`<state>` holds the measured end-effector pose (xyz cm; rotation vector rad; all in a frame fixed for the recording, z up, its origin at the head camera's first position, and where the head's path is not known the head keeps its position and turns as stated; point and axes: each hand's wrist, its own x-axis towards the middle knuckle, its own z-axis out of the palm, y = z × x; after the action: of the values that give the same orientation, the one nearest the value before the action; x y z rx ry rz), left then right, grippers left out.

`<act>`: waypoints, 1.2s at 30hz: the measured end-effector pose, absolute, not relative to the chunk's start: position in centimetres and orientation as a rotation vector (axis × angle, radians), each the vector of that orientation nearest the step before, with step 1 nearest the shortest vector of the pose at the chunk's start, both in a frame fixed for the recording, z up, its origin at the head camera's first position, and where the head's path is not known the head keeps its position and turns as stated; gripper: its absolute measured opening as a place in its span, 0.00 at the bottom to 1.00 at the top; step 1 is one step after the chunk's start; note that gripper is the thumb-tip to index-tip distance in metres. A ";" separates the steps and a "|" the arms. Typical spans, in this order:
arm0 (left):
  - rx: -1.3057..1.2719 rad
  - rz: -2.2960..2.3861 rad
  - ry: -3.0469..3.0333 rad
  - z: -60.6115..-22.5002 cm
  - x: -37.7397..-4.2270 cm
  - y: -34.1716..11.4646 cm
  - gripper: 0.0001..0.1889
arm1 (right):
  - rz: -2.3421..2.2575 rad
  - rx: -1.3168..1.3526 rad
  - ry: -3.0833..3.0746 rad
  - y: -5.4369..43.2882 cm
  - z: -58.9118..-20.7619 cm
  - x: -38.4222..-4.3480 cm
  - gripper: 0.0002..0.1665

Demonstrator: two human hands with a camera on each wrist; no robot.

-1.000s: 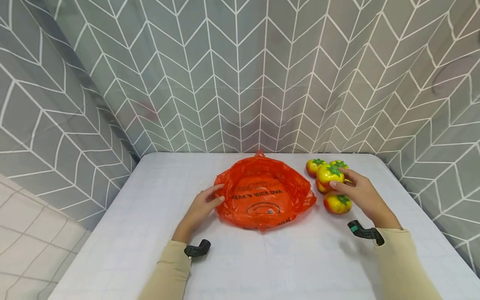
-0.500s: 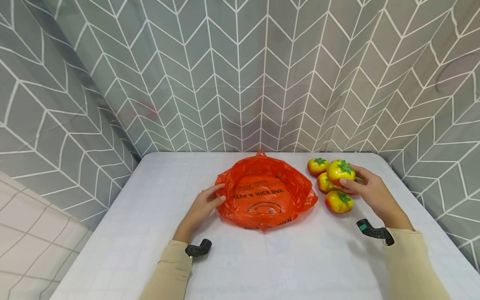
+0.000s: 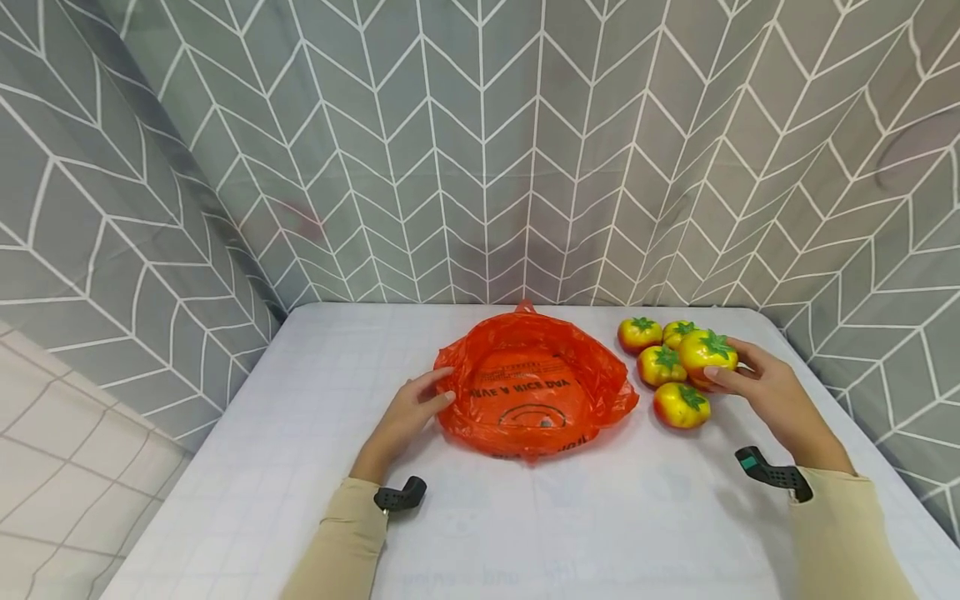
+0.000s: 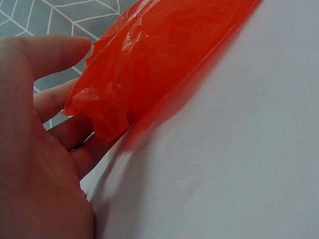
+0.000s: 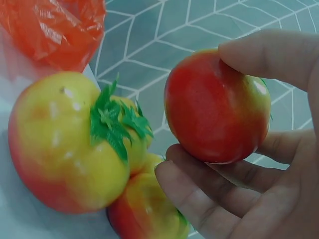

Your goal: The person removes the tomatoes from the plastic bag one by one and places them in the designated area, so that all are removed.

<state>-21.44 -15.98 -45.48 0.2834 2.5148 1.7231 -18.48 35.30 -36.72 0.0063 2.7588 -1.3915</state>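
Observation:
In the head view, an orange-red plastic bag [image 3: 525, 392] lies with its mouth spread wide and black lettering inside. My left hand [image 3: 405, 412] is at its left edge; the left wrist view has the fingers [image 4: 82, 144] partly behind the bag's film, thumb apart from them. At the right, my right hand [image 3: 772, 396] holds a red-and-yellow artificial tomato [image 5: 214, 109] between thumb and fingers, above the table. Several like it are grouped just left of that hand, among them a front tomato [image 3: 681, 406] and a back-left tomato [image 3: 640, 335], all with green leafy tops.
Everything lies on a white-covered table [image 3: 562, 525]. A grey curtain [image 3: 480, 167] with white zigzag lines hangs behind and at both sides. Each wrist wears a black band, such as the left wrist band [image 3: 400, 496].
My right hand has moved rightward with the tomato, away from the bag, uncovering more of the other tomatoes. The left hand stays at the bag's edge.

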 end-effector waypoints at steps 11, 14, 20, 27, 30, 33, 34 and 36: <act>0.273 1.696 2.521 -45.4 -21.3 -15.9 0.26 | -1.400 -0.006 2.755 36.6 -36.7 -17.8 0.51; 0.274 1.710 2.507 -45.5 -21.2 -15.9 0.26 | -1.396 -0.011 2.751 37.0 -36.7 -17.6 0.51; 0.292 1.703 2.527 -45.4 -21.3 -16.0 0.26 | -1.340 -0.028 2.794 38.2 -37.0 -17.4 0.48; 0.290 1.704 2.519 -45.4 -21.5 -16.0 0.25 | -1.312 -0.013 2.813 39.7 -38.1 -17.3 0.43; 0.287 1.709 2.516 -45.3 -21.3 -16.0 0.25 | -1.322 0.005 2.776 40.0 -38.3 -17.3 0.45; 0.296 1.704 2.518 -45.3 -21.4 -16.0 0.25 | -1.323 0.031 2.735 40.3 -38.5 -17.4 0.49; 0.298 1.700 2.521 -45.3 -21.4 -16.0 0.25 | -1.312 0.035 2.732 40.4 -38.6 -17.4 0.50; 0.298 1.699 2.530 -45.4 -21.5 -16.1 0.25 | -1.299 0.037 2.733 40.7 -38.7 -17.5 0.50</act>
<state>-21.47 -16.07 -45.44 0.2976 2.5299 1.6990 -17.48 40.65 -38.67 0.0372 2.7334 -1.2992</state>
